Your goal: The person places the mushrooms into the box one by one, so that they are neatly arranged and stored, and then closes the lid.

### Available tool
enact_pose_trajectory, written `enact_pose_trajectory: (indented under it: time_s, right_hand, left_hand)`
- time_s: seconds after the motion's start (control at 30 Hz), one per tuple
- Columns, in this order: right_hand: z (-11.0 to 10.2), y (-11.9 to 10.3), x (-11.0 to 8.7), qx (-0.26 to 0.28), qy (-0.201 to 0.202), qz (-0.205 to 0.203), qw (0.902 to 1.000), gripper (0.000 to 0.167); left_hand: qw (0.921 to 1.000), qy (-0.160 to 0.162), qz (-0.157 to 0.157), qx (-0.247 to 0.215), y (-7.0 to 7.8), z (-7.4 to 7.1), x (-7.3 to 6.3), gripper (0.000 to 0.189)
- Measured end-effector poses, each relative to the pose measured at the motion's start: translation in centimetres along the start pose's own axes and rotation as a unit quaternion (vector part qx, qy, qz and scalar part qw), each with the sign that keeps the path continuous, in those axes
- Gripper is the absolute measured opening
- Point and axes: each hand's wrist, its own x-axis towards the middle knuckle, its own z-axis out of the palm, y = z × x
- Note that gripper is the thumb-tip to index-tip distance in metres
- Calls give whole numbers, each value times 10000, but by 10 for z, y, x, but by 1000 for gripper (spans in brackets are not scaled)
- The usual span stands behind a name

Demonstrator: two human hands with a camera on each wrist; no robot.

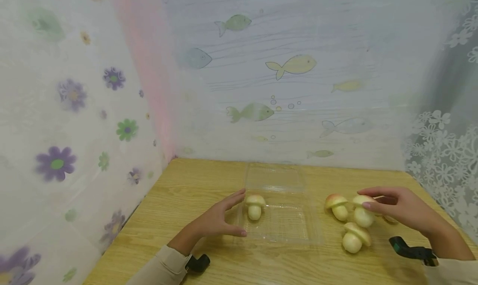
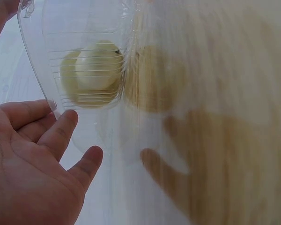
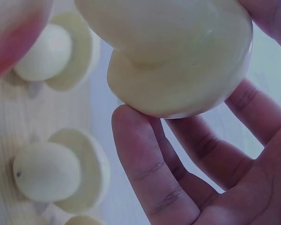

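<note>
A clear plastic clamshell box (image 1: pixel 276 222) lies with its lid (image 1: pixel 276 177) folded back. One pale toy mushroom (image 1: pixel 255 208) stands in its left part, cap away from me. My left hand (image 1: pixel 214 220) is at the box's left side, fingers extended; the left wrist view shows the fingertips (image 2: pixel 68 119) at the clear wall. To the right of the box, my right hand (image 1: pixel 407 208) grips another toy mushroom (image 1: pixel 363 212) by the cap. In the right wrist view thumb and fingers surround this mushroom's cap (image 3: pixel 178 89).
Close to the held mushroom are a mushroom with a reddish cap (image 1: pixel 336 206) and a pale one (image 1: pixel 356 237). Another mushroom (image 1: pixel 390 219) is partly hidden behind my right hand. Patterned curtains (image 1: pixel 291 86) border the wooden table (image 1: pixel 186 193) at the back and sides.
</note>
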Motion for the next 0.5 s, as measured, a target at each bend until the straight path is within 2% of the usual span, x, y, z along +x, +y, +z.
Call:
enact_pose_trajectory:
  time_s: [0.5]
  right_hand:
    - [7, -26, 16, -67, 137, -198, 9997, 39]
  left_hand:
    - [10000, 21, -24, 42, -1, 1, 1, 103]
